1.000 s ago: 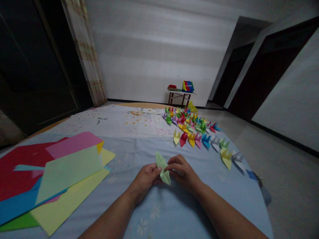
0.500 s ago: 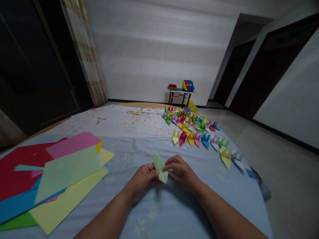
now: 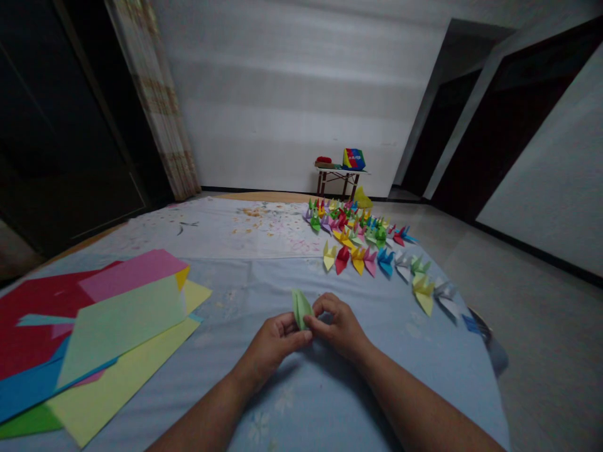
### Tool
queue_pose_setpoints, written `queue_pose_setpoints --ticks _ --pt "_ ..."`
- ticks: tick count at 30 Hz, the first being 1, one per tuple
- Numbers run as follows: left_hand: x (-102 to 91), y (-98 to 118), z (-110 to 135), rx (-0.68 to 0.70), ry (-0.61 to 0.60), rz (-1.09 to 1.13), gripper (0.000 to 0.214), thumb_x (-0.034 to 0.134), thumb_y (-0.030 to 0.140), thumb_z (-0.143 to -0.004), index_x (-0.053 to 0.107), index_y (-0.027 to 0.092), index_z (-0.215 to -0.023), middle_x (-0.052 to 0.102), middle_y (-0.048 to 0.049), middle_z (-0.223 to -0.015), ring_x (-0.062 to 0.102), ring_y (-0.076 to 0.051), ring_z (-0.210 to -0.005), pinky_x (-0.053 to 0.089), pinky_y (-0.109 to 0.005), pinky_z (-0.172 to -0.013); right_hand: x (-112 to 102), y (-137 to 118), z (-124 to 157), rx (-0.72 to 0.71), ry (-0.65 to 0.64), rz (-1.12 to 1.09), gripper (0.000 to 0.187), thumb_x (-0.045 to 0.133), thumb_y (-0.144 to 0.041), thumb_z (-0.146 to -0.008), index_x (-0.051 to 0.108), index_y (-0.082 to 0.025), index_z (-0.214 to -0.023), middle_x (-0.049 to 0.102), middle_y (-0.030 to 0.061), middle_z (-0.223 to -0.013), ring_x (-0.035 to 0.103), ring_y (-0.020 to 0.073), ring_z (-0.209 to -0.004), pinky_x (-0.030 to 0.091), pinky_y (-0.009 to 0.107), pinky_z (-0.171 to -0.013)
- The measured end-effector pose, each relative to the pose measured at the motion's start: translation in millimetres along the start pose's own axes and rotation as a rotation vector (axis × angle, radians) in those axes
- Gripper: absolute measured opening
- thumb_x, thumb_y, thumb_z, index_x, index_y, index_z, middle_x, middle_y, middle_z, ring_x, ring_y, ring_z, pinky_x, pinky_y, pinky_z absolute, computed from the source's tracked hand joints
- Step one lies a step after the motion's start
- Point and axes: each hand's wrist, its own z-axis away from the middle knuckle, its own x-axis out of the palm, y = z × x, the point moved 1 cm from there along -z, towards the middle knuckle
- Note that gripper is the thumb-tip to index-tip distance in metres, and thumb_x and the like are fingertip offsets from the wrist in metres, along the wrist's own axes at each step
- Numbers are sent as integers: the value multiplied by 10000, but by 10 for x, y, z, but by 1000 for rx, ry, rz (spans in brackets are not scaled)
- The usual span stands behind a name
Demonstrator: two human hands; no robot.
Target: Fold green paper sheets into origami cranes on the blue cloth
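Observation:
A small folded piece of light green paper [image 3: 300, 307] stands upright between my two hands, low in the middle of the view. My left hand [image 3: 273, 345] pinches its lower left side with thumb and fingers closed. My right hand [image 3: 340, 326] curls over its right side, fingertips pressed on the fold. Both hands rest on the light blue flowered sheet [image 3: 330, 395].
A loose stack of coloured paper sheets [image 3: 108, 326] lies at the left. Several finished paper cranes [image 3: 367, 245] in many colours stand in rows at the upper right, reaching the sheet's right edge. A small table [image 3: 338, 179] with a coloured box stands by the far wall.
The green paper has been turned and pressed shorter between my fingers, and both hands have drawn closer together around it. The view has shifted slightly.

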Motion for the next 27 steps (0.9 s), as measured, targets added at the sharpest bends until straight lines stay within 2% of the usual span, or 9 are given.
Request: queue_pose_setpoints --ticks 4,9,13,17,22,27 --pt "-25 -13 -17 13 45 -47 237 690 296 -675 666 105 -814 656 -42 -741 575 -141 -696 430 -237 -690 30 4 17 10 17 14 179 641 -247 -715 540 -170 -589 533 11 -665 504 139 -697 387 259 -662" --pt "-43 -8 -15 21 35 -15 253 696 316 -665 675 109 -809 671 -50 -760 595 -168 -730 452 -292 -746 46 10 33 7 36 -8 150 672 -270 -695 585 -173 -621 545 16 -687 510 147 -722 387 262 -670" --pt "-37 -5 -7 6 46 -29 272 702 316 -659 678 102 -826 681 -59 -752 602 -165 -721 459 -279 -732 42 4 37 74 40 -64 136 679 -267 -679 583 -173 -663 552 2 -688 505 135 -697 391 255 -661" --pt "-39 6 3 7 46 -51 293 698 332 -664 678 92 -831 686 -73 -754 612 -168 -711 470 -279 -713 44 4 29 225 17 -226 218 698 -277 -642 575 -168 -784 555 -23 -672 493 112 -643 395 237 -625" --pt "-31 25 21 -31 52 -61 304 689 347 -675 676 95 -845 696 -100 -792 634 -195 -728 486 -332 -739 72 52 28 381 -63 -529 293 742 -350 -581 561 -153 -699 531 -35 -612 467 90 -564 378 221 -555" --pt "-6 50 41 -42 35 -91 319 636 384 -725 678 94 -852 697 -101 -786 647 -220 -759 490 -365 -762 58 46 34 460 -128 -778 341 775 -351 -532 523 -150 -642 538 -46 -586 472 74 -531 378 210 -541"
